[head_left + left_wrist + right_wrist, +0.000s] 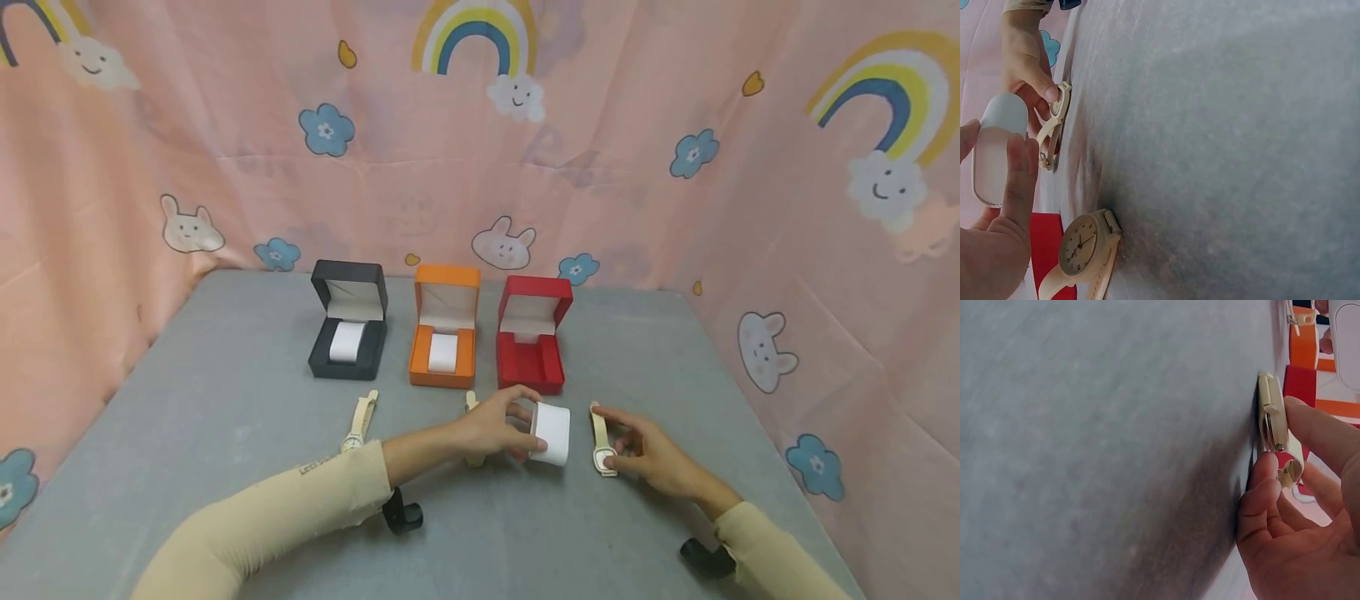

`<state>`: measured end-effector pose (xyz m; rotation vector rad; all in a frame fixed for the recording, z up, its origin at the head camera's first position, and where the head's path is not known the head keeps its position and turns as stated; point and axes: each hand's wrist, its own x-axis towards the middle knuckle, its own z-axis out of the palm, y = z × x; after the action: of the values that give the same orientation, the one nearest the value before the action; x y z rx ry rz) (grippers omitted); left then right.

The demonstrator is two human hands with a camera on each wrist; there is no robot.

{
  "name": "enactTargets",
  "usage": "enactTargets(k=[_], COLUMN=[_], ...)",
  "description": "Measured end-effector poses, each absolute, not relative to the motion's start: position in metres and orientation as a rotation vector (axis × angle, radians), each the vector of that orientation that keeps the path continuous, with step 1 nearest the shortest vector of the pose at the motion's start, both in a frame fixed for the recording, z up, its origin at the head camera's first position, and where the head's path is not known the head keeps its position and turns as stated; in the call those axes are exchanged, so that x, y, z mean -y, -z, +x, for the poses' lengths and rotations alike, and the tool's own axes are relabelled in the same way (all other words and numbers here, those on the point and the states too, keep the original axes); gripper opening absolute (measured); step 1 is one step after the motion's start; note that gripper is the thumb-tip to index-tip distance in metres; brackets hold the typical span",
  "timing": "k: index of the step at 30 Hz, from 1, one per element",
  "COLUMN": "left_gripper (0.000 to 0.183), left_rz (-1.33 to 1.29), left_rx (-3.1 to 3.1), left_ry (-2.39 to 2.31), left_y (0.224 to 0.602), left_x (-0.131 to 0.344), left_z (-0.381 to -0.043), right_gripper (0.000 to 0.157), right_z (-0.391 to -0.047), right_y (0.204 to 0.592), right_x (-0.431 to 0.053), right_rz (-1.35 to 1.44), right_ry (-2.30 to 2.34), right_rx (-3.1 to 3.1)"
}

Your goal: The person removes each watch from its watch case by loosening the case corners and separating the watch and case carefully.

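My left hand grips a white watch cushion above the table, thumb on one side and fingers on the other. To its right, my right hand pinches a cream wristwatch, the thumb on the case and fingers at the strap. That watch is at the tabletop, its strap partly hidden by fingers in the right wrist view. Beneath my left hand lies a second cream watch, mostly covered in the head view. A third cream watch lies beside the left forearm. The open red watch box shows a bare interior.
Left of the red box stand an open orange watch box and an open black watch box, each with a white cushion inside. A pink patterned curtain borders the grey table behind and at the sides.
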<state>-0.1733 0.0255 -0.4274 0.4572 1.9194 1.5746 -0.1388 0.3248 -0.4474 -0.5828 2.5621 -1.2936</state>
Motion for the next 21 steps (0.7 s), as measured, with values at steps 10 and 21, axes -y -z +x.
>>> enactTargets(k=[10, 21], left_gripper=[0.055, 0.061], left_rz=[0.488, 0.582], left_rx=[-1.902, -1.891], left_ry=[-1.592, -1.639], left_y=[0.4292, 0.4281], left_x=[-0.0241, -0.0222], left_z=[-0.1746, -0.1773], right_gripper=[0.073, 0.073], right_z=[-0.1404, -0.1417], right_y=[0.445, 0.4449], right_x=[-0.3282, -0.331], right_rz=[-0.516, -0.538], right_ry=[1.238, 1.241], right_rx=[-2.542, -2.533])
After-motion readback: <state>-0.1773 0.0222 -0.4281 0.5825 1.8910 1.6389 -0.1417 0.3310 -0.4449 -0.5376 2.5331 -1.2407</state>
